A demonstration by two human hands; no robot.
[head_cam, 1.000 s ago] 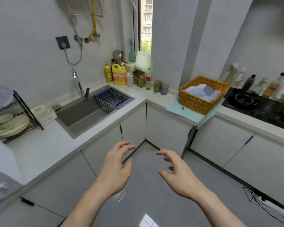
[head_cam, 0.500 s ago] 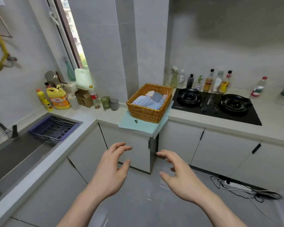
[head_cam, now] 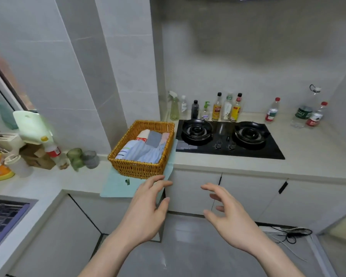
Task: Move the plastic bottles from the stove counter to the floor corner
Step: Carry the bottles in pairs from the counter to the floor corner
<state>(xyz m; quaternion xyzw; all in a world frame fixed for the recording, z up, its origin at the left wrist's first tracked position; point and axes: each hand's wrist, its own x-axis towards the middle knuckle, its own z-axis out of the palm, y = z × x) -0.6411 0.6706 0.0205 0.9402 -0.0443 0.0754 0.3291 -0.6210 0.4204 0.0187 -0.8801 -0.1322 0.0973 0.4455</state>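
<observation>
Nearest, both hands hang over the grey floor [head_cam: 180,246] with nothing in them: the left hand [head_cam: 143,213] with fingers loosely spread and pointing forward, the right hand [head_cam: 229,214] with fingers curled wide like a claw, the two well apart from each other. Just beyond the left fingertips a pale blue mat [head_cam: 118,186] overhangs the tabletop [head_cam: 308,156] edge, and a wicker basket [head_cam: 142,146] of folded cloths sits on it. Beside the basket, to the right, lies a black two-burner gas stove [head_cam: 228,136]. Behind the stove, against the wall, stands a row of bottles [head_cam: 208,107]: a spray bottle [head_cam: 173,105], a dark bottle, a pump bottle, and taller sauce bottles, though which of these are plastic is hard to tell. Farther right on the same tabletop, well apart from the row, a red-capped plastic bottle [head_cam: 272,110] stands upright, and near the far right corner a large clear water bottle [head_cam: 305,108] stands just beside a smaller red-capped bottle [head_cam: 316,115]. White cabinet doors [head_cam: 248,194] run below the tabletop.
</observation>
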